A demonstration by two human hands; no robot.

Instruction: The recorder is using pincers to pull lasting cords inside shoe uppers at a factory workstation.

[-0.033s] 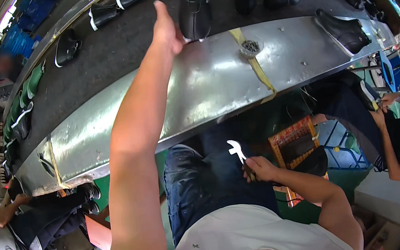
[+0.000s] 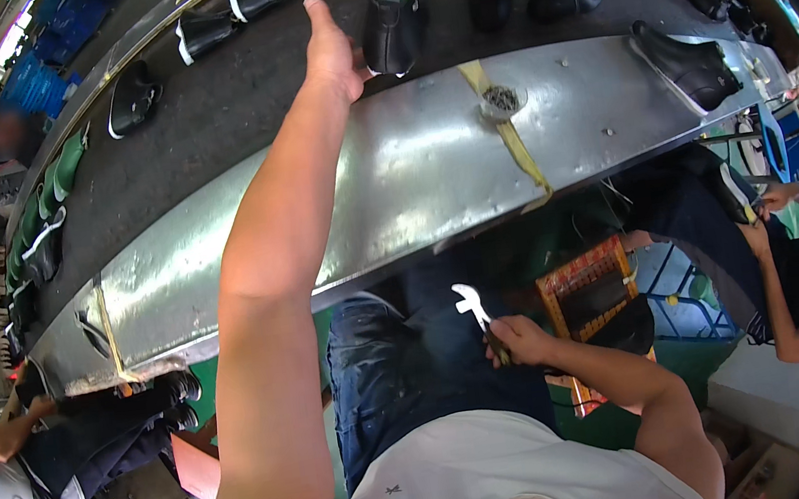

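I see no change: left hand [image 2: 333, 51] reaches, fingers apart, beside the boot [image 2: 390, 10]; right hand [image 2: 520, 340] stays clamped on the tool [image 2: 473, 305].

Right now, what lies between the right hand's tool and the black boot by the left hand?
In the head view, the metal ledge lies between the tool in the right hand and the black boot.

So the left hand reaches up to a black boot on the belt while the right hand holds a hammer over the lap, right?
Not quite. In the head view the right hand holds a pair of metal pliers, not a hammer. The left hand does reach to a black boot on the belt.
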